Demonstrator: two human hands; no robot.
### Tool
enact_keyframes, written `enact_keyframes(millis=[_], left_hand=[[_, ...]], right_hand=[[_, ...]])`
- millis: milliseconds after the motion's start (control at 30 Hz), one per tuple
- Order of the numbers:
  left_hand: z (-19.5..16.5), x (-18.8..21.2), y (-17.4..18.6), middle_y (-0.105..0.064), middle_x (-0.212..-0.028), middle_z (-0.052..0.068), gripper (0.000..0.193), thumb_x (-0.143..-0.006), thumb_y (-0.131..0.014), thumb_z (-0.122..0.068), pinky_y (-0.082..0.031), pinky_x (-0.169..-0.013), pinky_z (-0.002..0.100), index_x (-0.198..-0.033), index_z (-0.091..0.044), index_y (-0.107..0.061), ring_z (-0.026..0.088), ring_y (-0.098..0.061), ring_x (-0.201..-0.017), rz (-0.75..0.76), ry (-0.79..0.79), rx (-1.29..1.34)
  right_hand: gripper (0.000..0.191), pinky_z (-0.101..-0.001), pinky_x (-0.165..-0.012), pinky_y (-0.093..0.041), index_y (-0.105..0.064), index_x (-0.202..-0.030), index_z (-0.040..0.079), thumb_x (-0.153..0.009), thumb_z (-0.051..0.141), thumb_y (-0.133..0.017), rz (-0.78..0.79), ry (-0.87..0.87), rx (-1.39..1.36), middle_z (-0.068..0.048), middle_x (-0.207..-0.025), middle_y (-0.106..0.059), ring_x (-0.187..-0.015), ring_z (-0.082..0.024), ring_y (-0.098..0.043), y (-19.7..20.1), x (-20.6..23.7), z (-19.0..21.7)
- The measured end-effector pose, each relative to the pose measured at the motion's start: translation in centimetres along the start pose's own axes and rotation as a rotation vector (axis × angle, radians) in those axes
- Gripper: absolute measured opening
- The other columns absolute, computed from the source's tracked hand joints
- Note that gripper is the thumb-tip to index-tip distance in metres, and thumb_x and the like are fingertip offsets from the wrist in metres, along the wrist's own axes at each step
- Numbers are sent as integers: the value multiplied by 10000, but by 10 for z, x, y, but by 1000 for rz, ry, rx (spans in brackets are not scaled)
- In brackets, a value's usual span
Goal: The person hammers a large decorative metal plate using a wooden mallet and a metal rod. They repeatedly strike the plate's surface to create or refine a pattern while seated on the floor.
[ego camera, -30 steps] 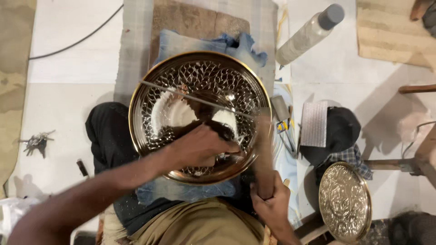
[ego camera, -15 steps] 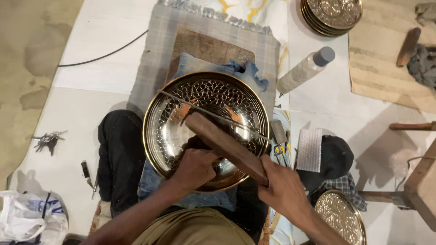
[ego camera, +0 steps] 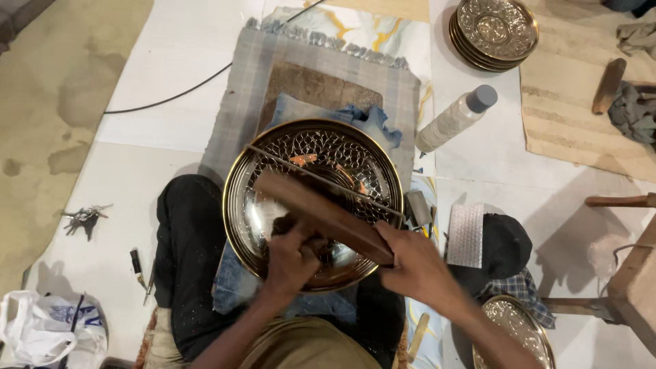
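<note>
Tray: engraved brass tray (ego camera: 313, 205) rests on person's lap, over blue cloth (ego camera: 321, 113).
Right hand (ego camera: 418, 268): clasps wooden block (ego camera: 321, 215) laid across tray.
Left hand (ego camera: 292, 256): presses tray interior; grip indistinct.
Risk: block may skid, scratching the engraving.
Surroundings: plastic bottle (ego camera: 454, 119), stacked trays (ego camera: 493, 33).

This is a metalworker's floor workshop, where the craft is done sitting on the ground. A large embossed brass tray (ego camera: 314, 205) lies on blue cloth over a rug (ego camera: 301, 75) on the tiled floor (ego camera: 171, 89). A stack of finished engraved trays (ego camera: 493, 31) sits at the top right, another engraved tray (ego camera: 516, 331) at the lower right. A plastic bottle (ego camera: 454, 119), a wooden block (ego camera: 324, 215) and small tools (ego camera: 140, 270) lie around.
</note>
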State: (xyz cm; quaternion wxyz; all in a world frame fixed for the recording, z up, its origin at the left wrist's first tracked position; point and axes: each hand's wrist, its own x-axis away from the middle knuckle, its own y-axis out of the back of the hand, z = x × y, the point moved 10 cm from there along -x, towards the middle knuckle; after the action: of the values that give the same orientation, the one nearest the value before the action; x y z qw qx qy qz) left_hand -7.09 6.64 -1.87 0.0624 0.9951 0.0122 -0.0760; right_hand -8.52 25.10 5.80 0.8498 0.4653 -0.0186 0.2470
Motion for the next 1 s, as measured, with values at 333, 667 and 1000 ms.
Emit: enact_keyframes(millis=[333, 667, 1000], left_hand=[[5, -19, -36, -694, -742, 168, 439, -826, -492, 172, -701, -748, 286, -1163, -41, -675, 224, -771, -625, 420, 63, -253], [-13, -20, -42, -762, -860, 153, 565, -673, -606, 148, -622, -585, 335, -1197, -57, -662, 234, -800, -829, 468, -297, -273], [-24, -22, -46, -769, -854, 130, 505, -648, -646, 114, -600, -579, 347, -1115, -66, -717, 238, -771, -707, 536, -375, -285]], right_hand=[[316, -305, -608, -481, -668, -986, -11, -715, -4, -832, -502, -331, -775, -64, -726, -637, -656, -147, -587, -87, 65, -75], [381, -327, -585, -514, -672, -1066, -22, -719, 12, -827, -479, -266, -609, -89, -738, -704, -617, -180, -626, -48, 53, -63], [400, -363, -551, -528, -587, -1082, -15, -726, 103, -726, -403, -139, -277, -139, -690, -675, -570, -239, -678, 4, 46, -35]])
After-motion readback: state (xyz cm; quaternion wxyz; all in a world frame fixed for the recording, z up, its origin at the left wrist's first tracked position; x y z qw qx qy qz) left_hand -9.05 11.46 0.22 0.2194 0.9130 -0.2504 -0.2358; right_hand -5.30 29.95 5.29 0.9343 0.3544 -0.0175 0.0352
